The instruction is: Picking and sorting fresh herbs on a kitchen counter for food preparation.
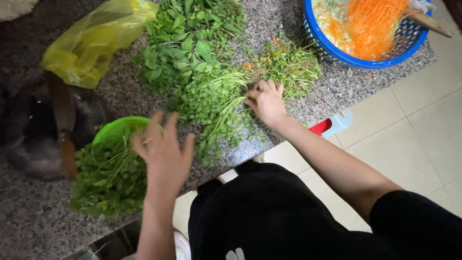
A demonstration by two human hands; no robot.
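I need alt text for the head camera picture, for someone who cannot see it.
Seen from above, a person's right hand presses into a pile of leafy green herbs on a speckled stone counter, while the left hand hovers open beside a green bowl of herbs. A yellow plastic bag and a blue basket of shredded vegetables lie beyond.

A speckled granite surface (346,84) carries loose herb piles (192,53), a green bowl (115,129), a blue basket (337,50), a yellow bag (91,45).
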